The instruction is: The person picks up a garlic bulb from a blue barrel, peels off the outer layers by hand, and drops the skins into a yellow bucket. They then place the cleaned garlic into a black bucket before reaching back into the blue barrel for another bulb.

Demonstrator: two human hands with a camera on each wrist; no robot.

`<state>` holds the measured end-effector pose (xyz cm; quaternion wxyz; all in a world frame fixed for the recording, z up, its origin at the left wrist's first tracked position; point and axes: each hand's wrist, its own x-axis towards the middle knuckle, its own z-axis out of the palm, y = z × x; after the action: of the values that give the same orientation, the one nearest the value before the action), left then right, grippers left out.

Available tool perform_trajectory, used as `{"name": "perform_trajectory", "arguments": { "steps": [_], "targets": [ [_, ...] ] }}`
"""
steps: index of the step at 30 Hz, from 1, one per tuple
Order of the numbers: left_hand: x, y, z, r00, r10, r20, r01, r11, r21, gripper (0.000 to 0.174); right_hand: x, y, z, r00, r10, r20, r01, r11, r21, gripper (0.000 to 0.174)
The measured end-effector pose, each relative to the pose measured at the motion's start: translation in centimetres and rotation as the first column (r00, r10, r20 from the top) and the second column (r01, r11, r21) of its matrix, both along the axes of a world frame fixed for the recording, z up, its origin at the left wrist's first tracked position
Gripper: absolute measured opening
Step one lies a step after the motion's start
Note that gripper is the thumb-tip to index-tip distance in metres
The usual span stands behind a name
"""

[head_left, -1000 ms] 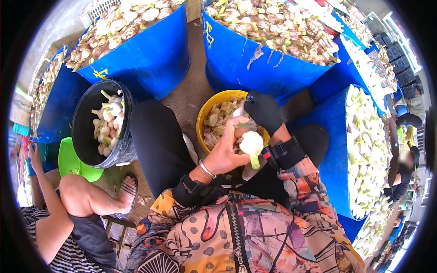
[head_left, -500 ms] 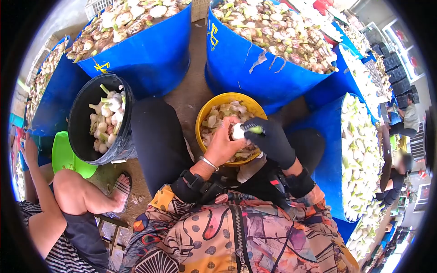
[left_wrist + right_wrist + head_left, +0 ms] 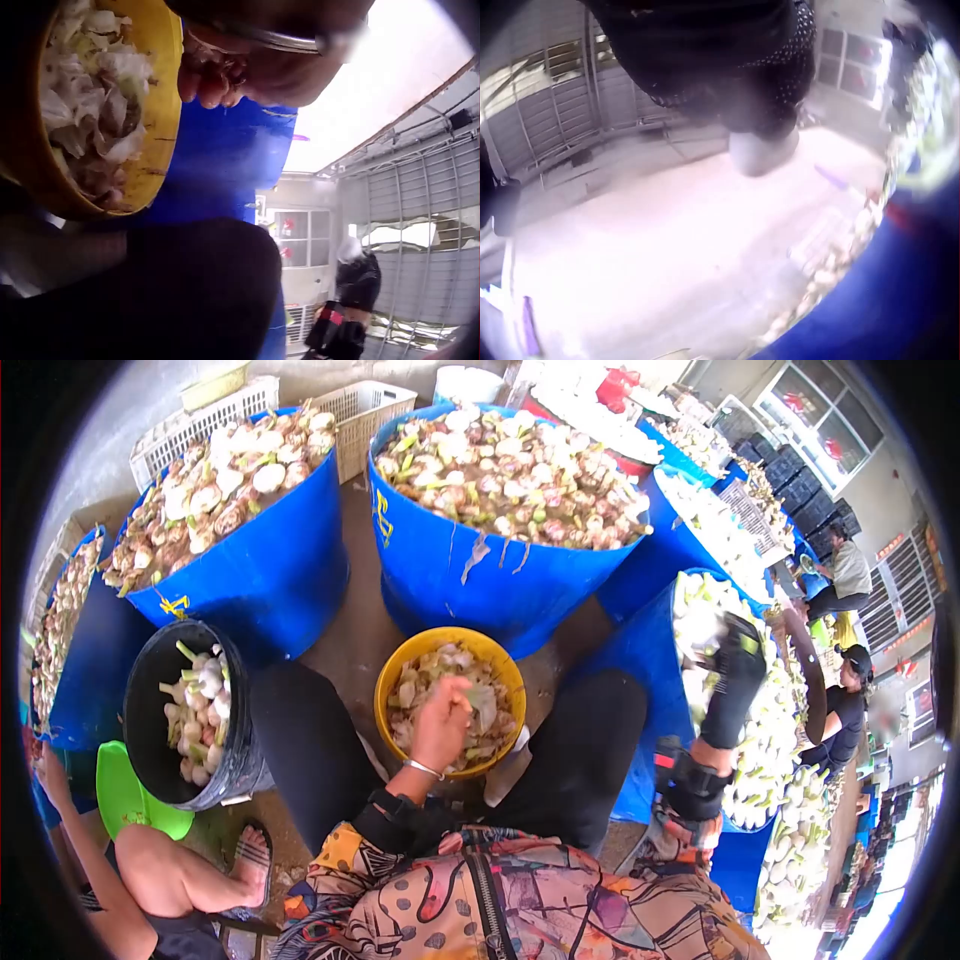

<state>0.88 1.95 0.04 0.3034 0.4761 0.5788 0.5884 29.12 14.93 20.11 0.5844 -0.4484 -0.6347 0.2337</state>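
Note:
My right hand (image 3: 737,675), in a black glove, is raised over the blue barrel (image 3: 635,660) of trimmed garlic at the right. Its fingers hold a pale garlic bulb (image 3: 761,154), blurred in the right wrist view and mostly covered by the glove. My bare left hand (image 3: 443,722) is above the yellow bucket (image 3: 383,695), which holds loose garlic skins (image 3: 94,105). Its fingers (image 3: 212,88) are curled in a bunch beside the bucket's rim in the left wrist view, and nothing shows between them.
At my left stands a black bucket (image 3: 140,705) of stemmed garlic bulbs (image 3: 200,705). Large blue barrels (image 3: 490,595) heaped with garlic line the front. A seated person's leg (image 3: 170,875) and a green basin (image 3: 135,800) are at the far left.
My right hand has carried the garlic bulb away from my left hand, over to the right-hand barrel. The left hand has stayed above the yellow bucket. The head view has shifted right.

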Motion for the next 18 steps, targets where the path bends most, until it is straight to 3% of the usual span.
{"name": "perform_trajectory", "arguments": {
  "steps": [1,2,3,4,5,7,8,10,13,14,17,18],
  "targets": [
    [0.2,0.2,-0.3,0.971,0.035,-0.236,-0.034,0.999,0.009,0.030,1.6,-0.1,1.2,0.994,-0.106,-0.007,0.106,0.991,0.075,0.024],
    [0.2,0.4,-0.1,0.928,-0.074,-0.365,0.031,0.992,-0.123,0.037,2.4,-0.1,2.0,0.972,-0.236,-0.001,0.233,0.962,0.138,0.025],
    [0.4,0.4,-0.1,0.885,-0.095,-0.455,0.045,0.992,-0.120,0.038,2.8,-0.1,2.5,0.932,-0.363,-0.005,0.356,0.913,0.199,0.027],
    [0.7,0.5,-0.2,0.833,-0.112,-0.542,0.058,0.991,-0.117,0.039,2.8,0.2,2.4,0.917,-0.377,-0.127,0.397,0.890,0.226,0.030],
    [1.0,0.8,-0.2,0.771,-0.124,-0.625,0.067,0.991,-0.114,0.039,2.6,0.8,2.1,0.917,-0.389,-0.092,0.400,0.889,0.222,0.031],
    [1.1,0.9,1.2,0.813,-0.140,-0.566,0.080,0.988,-0.129,0.040,1.0,1.5,1.8,0.910,-0.413,-0.021,0.408,0.890,0.203,0.032],
    [0.9,1.0,1.4,0.825,-0.131,-0.550,0.088,0.991,-0.105,0.040,-0.5,1.6,1.8,0.965,-0.261,0.013,0.259,0.963,0.070,0.035],
    [0.5,1.5,0.4,0.860,-0.037,-0.509,0.055,0.998,0.020,0.034,-4.4,3.5,1.4,1.000,-0.008,-0.001,0.008,0.999,0.033,0.030],
    [-0.3,0.9,0.1,0.947,-0.100,-0.304,0.034,0.976,-0.214,0.028,-9.8,8.0,1.0,0.959,0.276,0.062,-0.277,0.960,0.023,0.022],
    [-0.5,0.9,-0.7,0.938,-0.015,-0.345,-0.009,0.998,-0.069,0.023,-11.1,10.2,0.4,0.940,0.314,0.133,-0.311,0.949,-0.045,0.022],
    [-0.7,0.5,-0.8,1.000,-0.015,0.016,0.018,0.981,-0.194,0.021,-15.0,16.3,-0.5,0.854,0.407,0.323,-0.402,0.912,-0.085,0.024],
    [-0.9,0.6,-1.5,0.999,-0.018,0.030,0.023,0.990,-0.142,0.020,-16.0,18.3,-0.6,0.820,0.299,0.488,-0.347,0.938,0.008,0.026]
  ]
}}
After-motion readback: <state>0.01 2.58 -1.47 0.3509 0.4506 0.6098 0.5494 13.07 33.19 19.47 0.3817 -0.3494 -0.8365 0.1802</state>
